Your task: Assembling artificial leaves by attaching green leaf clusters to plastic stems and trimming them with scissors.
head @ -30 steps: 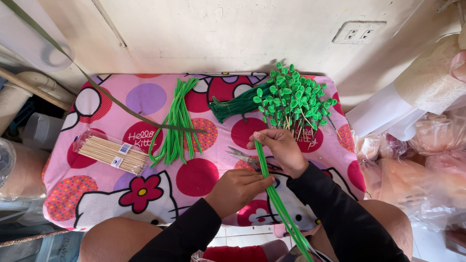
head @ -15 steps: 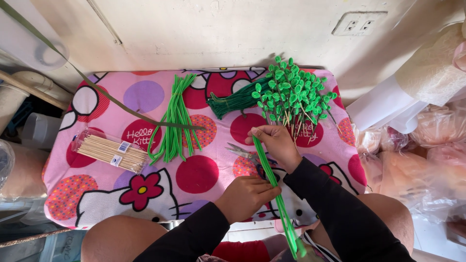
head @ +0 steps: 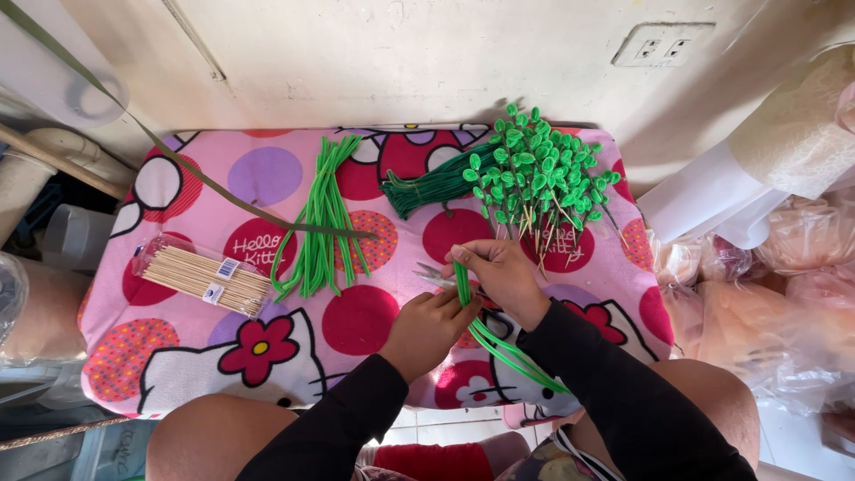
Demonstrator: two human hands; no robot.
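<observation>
Both hands work a bright green strip over a pink cartoon-print cloth.

Head view: the right hand pinches the upper end of the green strip between thumb and fingertips, while the left hand closes its fingers on the strip just below; the rest trails toward the lap. This looks like the wrapping or folding stage of making a leafy stick, and a clean next move calls for steady tension and both pinches kept close together. Small scissors lie just beside the hands. Beyond lie finished green leaf sticks, a loose bundle of green strips, and a clear packet holding wooden skewers.
</observation>
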